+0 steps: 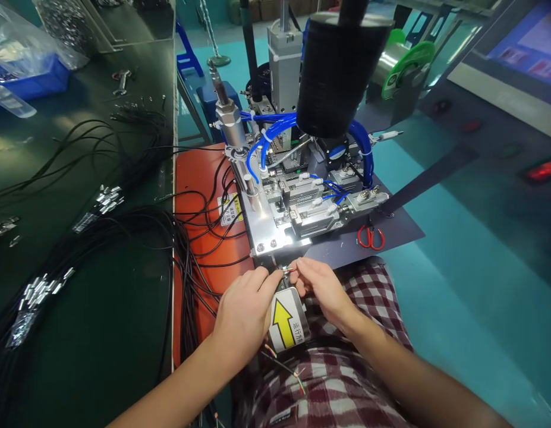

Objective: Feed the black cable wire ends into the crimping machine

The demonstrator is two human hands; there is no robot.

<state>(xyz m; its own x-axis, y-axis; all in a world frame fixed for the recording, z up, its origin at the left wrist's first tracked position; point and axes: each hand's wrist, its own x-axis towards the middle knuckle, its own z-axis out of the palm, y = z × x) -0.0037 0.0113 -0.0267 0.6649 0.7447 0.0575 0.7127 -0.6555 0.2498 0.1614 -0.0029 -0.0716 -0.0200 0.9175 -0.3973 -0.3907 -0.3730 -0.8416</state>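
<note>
Right hand point(320, 285) pinches thin wire point(290, 270) at front of machine point(317, 219); left hand point(243, 309) curled alongside, grip hidden, cannot tell hold; slack pinch could let wire slip, misaligning tip.

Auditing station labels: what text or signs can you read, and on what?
"运行方向": white plate
Sign: yellow arrow, same plate
Too small or blurred: white-and-yellow label on orange surface; screen; green spool; plaid garment's tag
</note>
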